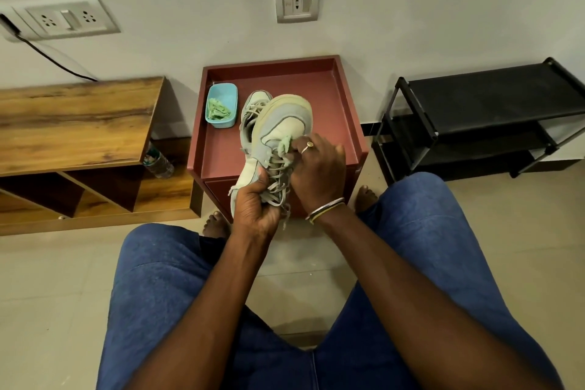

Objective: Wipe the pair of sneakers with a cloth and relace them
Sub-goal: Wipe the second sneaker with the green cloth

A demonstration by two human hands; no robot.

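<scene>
Cream and grey-blue panels with a thick, rounded off-white sole make up the held sneaker (281,117), raised above the front edge of the maroon table (348,98), toe toward 12 o'clock. Its flat grey laces (278,180) hang loose and tangled. The left hand (256,203) curls round the heel end from below, gripping it. The right hand (316,168), with a ring (309,144) and thin bangles (326,207), pinches a crumpled green cloth (286,144) against the upper beside the laces. At 11 o'clock, partly hidden behind it, the second sneaker (253,104) lies on the table's smooth, raised-rim top. At 10 o'clock sits a rounded blue tub (226,93) holding a wadded green rag (218,109). A grained wooden shelf unit (79,117) stands at 9 o'clock, with a clear plastic bottle (158,161) beside it; a black rack (490,104) stands at 3 o'clock.
</scene>
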